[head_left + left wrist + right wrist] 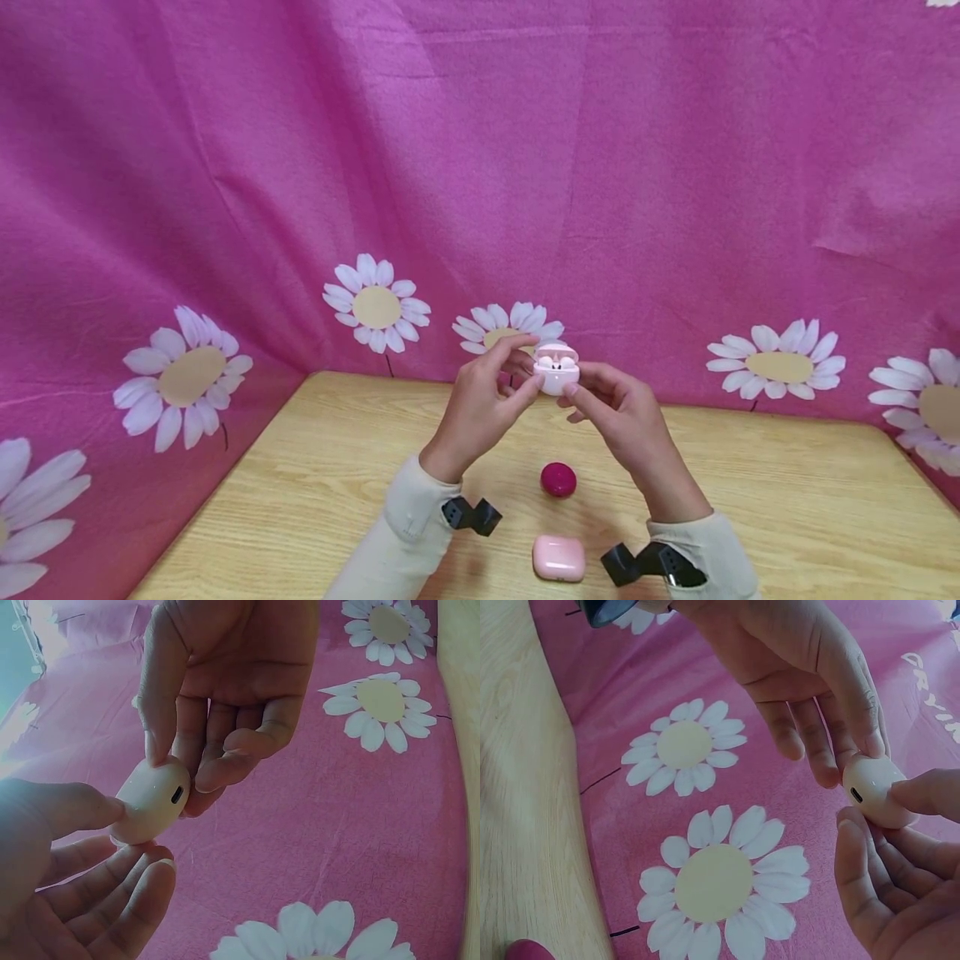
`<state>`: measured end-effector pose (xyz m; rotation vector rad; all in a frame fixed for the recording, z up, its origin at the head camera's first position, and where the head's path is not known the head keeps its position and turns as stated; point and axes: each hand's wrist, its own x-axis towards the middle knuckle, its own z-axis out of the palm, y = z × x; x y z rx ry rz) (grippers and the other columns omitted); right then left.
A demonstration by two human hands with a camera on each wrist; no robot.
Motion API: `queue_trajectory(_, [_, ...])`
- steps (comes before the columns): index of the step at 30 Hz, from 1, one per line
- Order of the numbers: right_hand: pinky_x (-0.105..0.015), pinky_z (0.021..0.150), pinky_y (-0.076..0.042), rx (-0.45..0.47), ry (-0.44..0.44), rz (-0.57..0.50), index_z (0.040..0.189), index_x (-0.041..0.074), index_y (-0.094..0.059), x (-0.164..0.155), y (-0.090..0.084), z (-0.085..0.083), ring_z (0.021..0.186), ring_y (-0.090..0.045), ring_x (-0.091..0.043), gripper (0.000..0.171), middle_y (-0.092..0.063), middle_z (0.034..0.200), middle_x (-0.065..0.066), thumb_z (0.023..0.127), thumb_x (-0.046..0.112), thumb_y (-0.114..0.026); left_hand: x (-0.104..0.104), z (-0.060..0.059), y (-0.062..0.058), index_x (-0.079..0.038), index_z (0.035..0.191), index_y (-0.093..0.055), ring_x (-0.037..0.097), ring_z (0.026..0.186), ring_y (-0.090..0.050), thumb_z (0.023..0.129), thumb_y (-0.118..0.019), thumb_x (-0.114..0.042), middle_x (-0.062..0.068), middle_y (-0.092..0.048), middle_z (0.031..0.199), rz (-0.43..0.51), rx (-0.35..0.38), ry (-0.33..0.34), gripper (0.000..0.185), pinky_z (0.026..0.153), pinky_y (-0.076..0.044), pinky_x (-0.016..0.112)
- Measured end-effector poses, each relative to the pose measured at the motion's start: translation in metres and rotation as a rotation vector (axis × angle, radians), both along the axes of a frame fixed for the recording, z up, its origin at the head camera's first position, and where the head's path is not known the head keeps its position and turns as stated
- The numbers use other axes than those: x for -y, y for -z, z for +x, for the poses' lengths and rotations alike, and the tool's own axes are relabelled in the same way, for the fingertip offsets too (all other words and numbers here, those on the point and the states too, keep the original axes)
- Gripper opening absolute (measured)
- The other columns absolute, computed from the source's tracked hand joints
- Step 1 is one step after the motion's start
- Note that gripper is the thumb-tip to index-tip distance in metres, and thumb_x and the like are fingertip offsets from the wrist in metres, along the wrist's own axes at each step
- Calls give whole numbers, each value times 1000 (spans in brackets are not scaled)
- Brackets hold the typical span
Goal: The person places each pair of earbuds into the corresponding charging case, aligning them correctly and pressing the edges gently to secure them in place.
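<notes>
A pale pink earbud case is held up over the far side of the table, its lid raised and earbuds seated inside. My left hand pinches the case's left side, thumb at the front and fingers behind. On the other side my right hand pinches it between thumb and fingers. The left wrist view shows the case's underside with a dark charging port, my right hand above and my left hand at lower left. In the right wrist view, the same case sits between both thumbs.
A round crimson case lies on the wooden table below the hands. Nearer me is a closed pink earbud case. Behind the table hangs a magenta cloth printed with daisies. Each wrist carries a black camera mount.
</notes>
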<state>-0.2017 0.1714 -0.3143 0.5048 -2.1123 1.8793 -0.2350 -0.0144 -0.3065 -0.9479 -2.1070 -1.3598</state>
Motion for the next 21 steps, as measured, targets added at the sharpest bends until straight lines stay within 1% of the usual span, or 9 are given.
queue_trajectory(7, [-31,67,-57,2,1,9,126,-7,-56,-1,0,0,80,-68,-14,35,-67,101,-23,93,5,-61,0,-1,1,-6,123,-60,8,77,-63,88,-70,-9,1,-66,92,-11,-4,-3,36,65,-53,25])
queue_trajectory(13, [-31,66,-56,-11,2,14,126,-7,-55,-1,-1,1,79,-68,-14,35,-65,104,-27,94,4,-61,0,-1,1,-6,121,-62,8,77,-62,88,-70,-10,1,-66,92,-14,-14,-6,34,63,-52,23])
queue_trajectory(18, [-30,65,-56,-19,0,20,126,-7,-55,0,-1,0,79,-68,-15,35,-65,104,-28,93,3,-61,1,0,0,-7,121,-62,7,78,-60,89,-69,-11,0,-65,92,-19,-2,-6,33,65,-53,25])
queue_trajectory(21, [-30,65,-56,-22,-3,22,126,-7,-54,0,-1,0,79,-68,-15,35,-65,104,-28,93,3,-60,1,1,0,-7,121,-62,8,78,-60,89,-69,-11,0,-65,92,-16,0,-3,33,65,-54,29])
